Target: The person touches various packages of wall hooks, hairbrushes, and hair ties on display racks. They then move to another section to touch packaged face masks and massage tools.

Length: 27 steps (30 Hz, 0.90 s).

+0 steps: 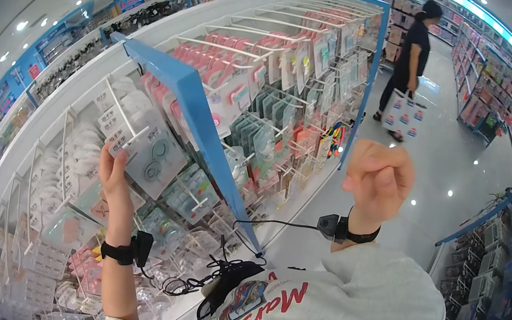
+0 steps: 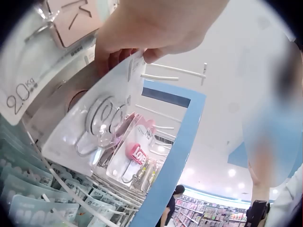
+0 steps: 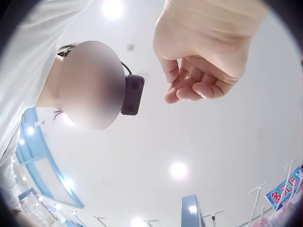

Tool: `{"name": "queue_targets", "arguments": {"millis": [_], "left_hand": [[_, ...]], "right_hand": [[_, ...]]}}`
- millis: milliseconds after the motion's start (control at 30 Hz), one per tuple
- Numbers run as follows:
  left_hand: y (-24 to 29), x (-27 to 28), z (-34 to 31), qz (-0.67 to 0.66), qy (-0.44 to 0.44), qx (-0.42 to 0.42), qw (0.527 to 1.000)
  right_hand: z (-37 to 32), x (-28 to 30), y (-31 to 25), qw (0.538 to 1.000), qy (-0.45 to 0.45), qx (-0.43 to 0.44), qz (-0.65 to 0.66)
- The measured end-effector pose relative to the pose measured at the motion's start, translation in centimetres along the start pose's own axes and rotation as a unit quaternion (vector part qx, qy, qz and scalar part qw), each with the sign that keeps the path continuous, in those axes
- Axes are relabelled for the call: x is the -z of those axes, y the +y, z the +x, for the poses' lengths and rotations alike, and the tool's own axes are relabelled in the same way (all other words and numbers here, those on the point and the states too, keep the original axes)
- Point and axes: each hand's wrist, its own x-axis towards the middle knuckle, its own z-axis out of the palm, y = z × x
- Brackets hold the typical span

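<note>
My left hand point(image 1: 114, 175) pinches the top edge of a hanging pack of hooks point(image 1: 160, 169), thumb on one side and fingers on the other. In the left wrist view this pack point(image 2: 92, 125) is a pale card with two clear round hooks behind plastic, hanging tilted in the rack. Beside it hangs a card marked 2.0 kg point(image 2: 20, 97) with a pinkish square hook point(image 2: 71, 19). My right hand point(image 1: 380, 177) is raised in the air over the aisle, apart from the shelves. Its fingers hang loosely curled with nothing in them, as the right wrist view shows too.
A blue divider frame point(image 1: 194, 108) stands just right of the pack. White rack prongs point(image 1: 119, 106) stick out around it. Beyond are pink and green packs on pegs. A person with a patterned bag point(image 1: 404, 112) stands in the aisle. Black cables point(image 1: 205, 278) hang across my front.
</note>
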Motion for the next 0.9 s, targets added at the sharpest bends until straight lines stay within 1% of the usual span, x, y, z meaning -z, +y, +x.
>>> {"name": "queue_targets", "arguments": {"millis": [33, 100, 133, 167, 233, 267, 300, 333, 367, 433, 500, 567, 600, 633, 667, 700, 733, 767, 800, 833, 867, 900], "left_hand": [[0.3, -0.1, -0.2, 0.008, 0.007, 0.005, 1.0], [1.9, -0.2, -0.8, 0.132, 0.0, -0.036, 0.991], [2.4, -0.3, -1.0, 0.197, -0.01, -0.083, 0.977], [3.1, -0.8, -1.3, 0.164, -0.029, -0.127, 0.978], [3.3, -0.7, -1.4, 0.165, -0.048, -0.146, 0.974], [3.8, -0.7, -1.7, 0.19, -0.034, -0.122, 0.974], [3.8, -0.7, -1.7, 0.208, -0.021, -0.134, 0.969], [3.6, -0.6, -1.6, 0.193, -0.012, -0.141, 0.971], [3.3, -0.2, -1.5, 0.178, -0.008, -0.152, 0.972], [3.4, 0.4, -1.7, 0.217, -0.001, -0.157, 0.963], [3.3, 0.2, -1.8, 0.245, 0.001, -0.161, 0.956], [3.3, -0.1, -1.5, 0.215, -0.002, -0.137, 0.967], [3.2, -0.1, -1.2, 0.202, -0.015, -0.117, 0.972], [3.4, -0.2, -0.7, 0.205, -0.01, -0.118, 0.972], [3.6, -0.6, 0.0, 0.155, -0.006, -0.071, 0.985], [3.7, -0.9, 0.8, 0.102, 0.0, -0.027, 0.994], [3.4, -1.2, 1.9, 0.082, 0.011, 0.015, 0.996], [3.0, -0.9, 2.5, 0.081, 0.017, 0.012, 0.996], [2.8, -0.8, 2.9, 0.052, 0.002, 0.03, 0.998], [2.6, -0.7, 3.2, 0.024, -0.014, 0.047, 0.998], [2.5, -0.6, 3.3, 0.023, -0.012, 0.045, 0.999], [2.6, -0.5, 3.3, -0.006, -0.014, 0.072, 0.997]], "right_hand": [[-0.1, 0.1, 0.3, 1.0, 0.01, -0.004, -0.007], [-0.1, 0.1, 1.3, 1.0, 0.005, -0.021, 0.014], [-0.2, 0.5, 1.8, 1.0, 0.015, -0.011, 0.013], [-0.3, 0.8, 2.3, 1.0, 0.023, -0.003, 0.016], [-0.5, 1.6, 3.7, 0.999, 0.014, -0.022, 0.03], [-0.7, 1.7, 4.4, 0.998, 0.0, -0.03, 0.059], [-0.9, 1.9, 4.9, 0.997, 0.006, -0.061, 0.041], [-0.9, 2.0, 5.4, 0.996, 0.012, -0.09, 0.018], [-1.2, 2.0, 6.1, 0.995, 0.004, -0.091, 0.036], [-2.3, 1.6, 7.1, 0.992, 0.001, -0.126, -0.004], [-2.6, 1.2, 7.9, 0.991, -0.018, -0.131, 0.007], [-3.0, 0.9, 8.4, 0.982, -0.026, -0.187, -0.002], [-3.1, 0.6, 8.5, 0.982, -0.029, -0.188, 0.003], [-3.2, 0.3, 8.5, 0.975, -0.045, -0.219, 0.001], [-3.2, -0.1, 8.5, 0.967, -0.062, -0.248, 0.0], [-3.3, -0.3, 8.6, 0.967, -0.068, -0.246, 0.004], [-3.3, -0.5, 8.6, 0.956, -0.109, -0.272, -0.005], [-3.4, -0.6, 8.6, 0.943, -0.149, -0.296, -0.016], [-3.3, -0.8, 8.5, 0.932, -0.175, -0.317, 0.008], [-3.3, -1.0, 8.6, 0.932, -0.178, -0.315, 0.009], [-3.5, -1.1, 8.7, 0.921, -0.204, -0.333, 0.006], [-3.7, -1.1, 8.9, 0.908, -0.228, -0.351, 0.002]]}}
